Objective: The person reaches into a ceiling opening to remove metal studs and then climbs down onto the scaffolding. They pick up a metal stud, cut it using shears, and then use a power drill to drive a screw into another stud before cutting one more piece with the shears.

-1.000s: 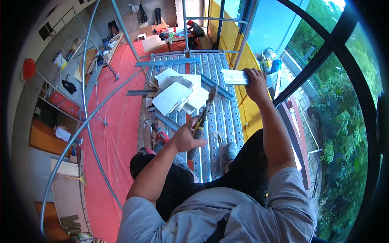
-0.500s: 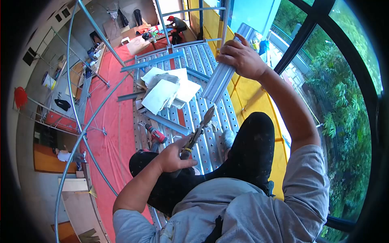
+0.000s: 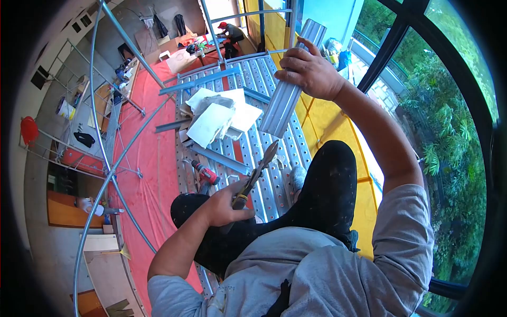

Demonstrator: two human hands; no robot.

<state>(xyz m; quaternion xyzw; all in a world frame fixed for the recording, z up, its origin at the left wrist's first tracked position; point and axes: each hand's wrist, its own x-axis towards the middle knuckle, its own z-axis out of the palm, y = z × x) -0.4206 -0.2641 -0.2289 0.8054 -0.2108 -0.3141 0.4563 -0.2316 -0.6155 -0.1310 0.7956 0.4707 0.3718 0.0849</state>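
Observation:
My right hand (image 3: 312, 72) is wrapped round a short grey metal channel (image 3: 285, 109), ribbed along its length and tilted with its lower end toward my knees. My left hand (image 3: 226, 206) is closed on the handles of a pair of tin snips (image 3: 257, 171). Their jaws point up toward the channel's lower end, and a small gap seems to lie between them. Beyond the left hand a red and black cordless drill (image 3: 206, 173) rests on the perforated metal deck (image 3: 268, 191). Broken white boards (image 3: 212, 124) are piled farther out.
Loose metal channels (image 3: 203, 80) lie around the board pile. Scaffold tubes (image 3: 113, 171) cross on the left, above red sheeting (image 3: 142, 211). Yellow panels (image 3: 364, 211) and a black-framed window (image 3: 393, 50) flank my right. A person in a red cap (image 3: 231, 34) bends over in the background.
The channel in my right hand has shifted slightly up and left and turned a little, showing more of its upper end. The snips stay nearly in place in my left hand.

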